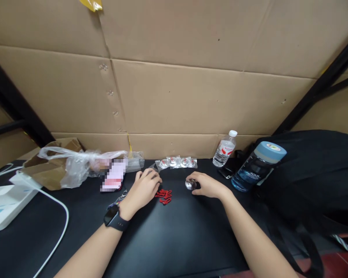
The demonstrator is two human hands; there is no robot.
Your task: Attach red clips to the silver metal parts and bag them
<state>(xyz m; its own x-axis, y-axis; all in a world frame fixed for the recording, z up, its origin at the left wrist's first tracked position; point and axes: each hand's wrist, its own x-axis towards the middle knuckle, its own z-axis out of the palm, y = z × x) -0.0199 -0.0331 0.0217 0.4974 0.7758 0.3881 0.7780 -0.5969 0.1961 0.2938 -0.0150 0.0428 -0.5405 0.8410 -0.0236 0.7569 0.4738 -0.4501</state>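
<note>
My right hand [205, 185] pinches a small, round, shiny silver piece [190, 184] by its right edge, between thumb and fingers. Left of it, several red cord loops [164, 195] lie in a small pile on the black table surface [174, 235]. My left hand [146, 187], with a black watch on the wrist, is closed at the left side of these loops. Its fingers curl downward, and whatever lies under the fingertips is hidden. Behind both hands is a row of clear packets [178, 162] with round silver pieces and bits of red inside.
A phone [115, 175], a plastic bag [75, 168] and a white power strip [8, 206] with cable lie left. On the right stand a water bottle [224, 150], a blue-lidded bottle [256, 168] and a black backpack [313, 173]. A cardboard wall [174, 96] closes off the back.
</note>
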